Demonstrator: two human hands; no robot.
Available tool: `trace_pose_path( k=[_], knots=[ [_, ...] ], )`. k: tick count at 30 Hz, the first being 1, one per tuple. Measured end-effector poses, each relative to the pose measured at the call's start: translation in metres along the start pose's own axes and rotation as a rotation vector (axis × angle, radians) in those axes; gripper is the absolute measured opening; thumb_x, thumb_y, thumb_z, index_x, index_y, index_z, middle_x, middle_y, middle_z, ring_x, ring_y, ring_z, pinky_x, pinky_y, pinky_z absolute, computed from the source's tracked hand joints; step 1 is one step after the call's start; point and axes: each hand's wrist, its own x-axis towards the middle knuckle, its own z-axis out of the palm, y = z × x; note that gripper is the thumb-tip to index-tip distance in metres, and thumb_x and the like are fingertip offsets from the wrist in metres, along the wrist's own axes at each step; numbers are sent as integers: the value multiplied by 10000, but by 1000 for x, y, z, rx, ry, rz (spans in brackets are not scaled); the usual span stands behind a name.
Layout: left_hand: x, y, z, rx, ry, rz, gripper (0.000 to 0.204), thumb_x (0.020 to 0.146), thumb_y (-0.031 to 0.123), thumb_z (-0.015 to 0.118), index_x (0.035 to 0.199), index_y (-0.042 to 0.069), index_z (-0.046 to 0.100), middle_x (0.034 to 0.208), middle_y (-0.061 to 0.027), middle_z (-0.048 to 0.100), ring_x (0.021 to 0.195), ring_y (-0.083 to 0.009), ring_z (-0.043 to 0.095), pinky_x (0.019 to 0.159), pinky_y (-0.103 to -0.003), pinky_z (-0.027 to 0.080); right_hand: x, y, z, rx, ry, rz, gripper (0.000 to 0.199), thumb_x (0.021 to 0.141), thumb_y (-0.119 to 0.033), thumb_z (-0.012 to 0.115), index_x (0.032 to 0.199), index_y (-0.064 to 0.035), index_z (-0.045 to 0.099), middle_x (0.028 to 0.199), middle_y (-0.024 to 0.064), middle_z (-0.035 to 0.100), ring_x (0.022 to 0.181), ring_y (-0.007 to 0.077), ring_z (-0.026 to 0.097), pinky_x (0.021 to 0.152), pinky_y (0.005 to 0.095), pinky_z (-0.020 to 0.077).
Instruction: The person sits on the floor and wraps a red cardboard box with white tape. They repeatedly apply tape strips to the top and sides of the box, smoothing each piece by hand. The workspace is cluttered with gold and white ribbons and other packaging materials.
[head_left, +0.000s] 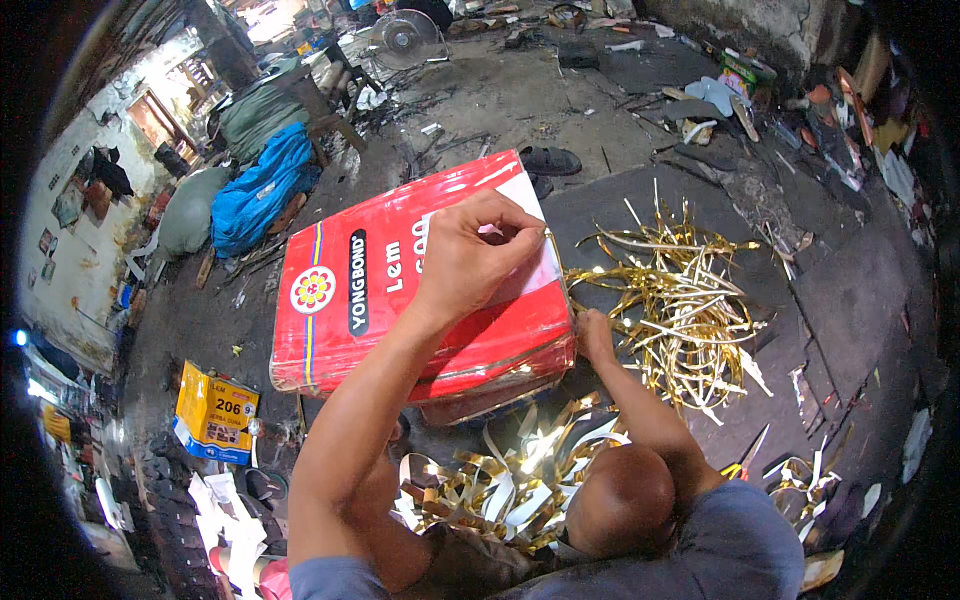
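In front of me a large red box (460, 360) rests tilted, with a flower emblem, printed lettering and a pale patch at its right end. Over that pale patch is my left hand (475, 250), thumb and forefinger pinched together near the box's edge; whatever they hold is too small to make out. My right hand (595, 337) is low beside the box's right side, fingers curled and partly hidden. Close by it lies a loose heap of thin gold strips (690, 310). Wider gold and white strips (510, 480) lie between my legs below the box.
Yellow-handled scissors (742, 460) lie on the right near more strip scraps (805, 485). A yellow and blue can (215, 412) stands at the left. Farther off are a blue tarp bundle (265, 190), a dark sandal (550, 160), a fan (405, 35) and scattered debris (715, 95).
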Motion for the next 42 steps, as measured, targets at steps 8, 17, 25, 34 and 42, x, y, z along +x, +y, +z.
trace_pose_path(
  k=[8,17,25,34,42],
  knots=[
    [-3,4,0,68,2,68,37,846,-21,753,865,8,768,851,-33,709,756,-81,656,639,-243,531,-22,25,38,69,-158,443,255,878,-186,636,911,32,764,985,300,716,932,481,707,855,556,560],
    [4,13,-7,420,-98,510,159,823,-38,768,959,42,781,906,-96,715,804,-181,696,691,-336,576,-24,81,52,-89,-218,276,242,884,-181,634,908,24,760,910,260,725,964,449,707,848,544,572],
    [-2,8,-13,574,-85,690,216,838,-37,761,1039,41,763,921,-110,723,822,-251,715,704,-370,592,-30,80,31,-338,-155,7,204,828,-171,634,819,-46,796,866,168,742,849,360,709,747,499,567],
    [-2,4,-16,623,-132,765,306,874,96,654,1155,90,775,1108,-132,725,1027,-314,682,961,-418,543,-29,133,29,-624,-228,-207,273,883,-178,583,792,-1,770,913,253,738,814,405,717,723,527,577],
    [-36,12,-8,709,-87,543,351,957,237,647,1270,93,715,1275,-148,694,1243,-346,598,1075,-474,453,-66,117,-8,-235,-174,231,317,995,-292,569,1031,-7,702,934,272,734,919,455,712,845,553,546]
  ],
)
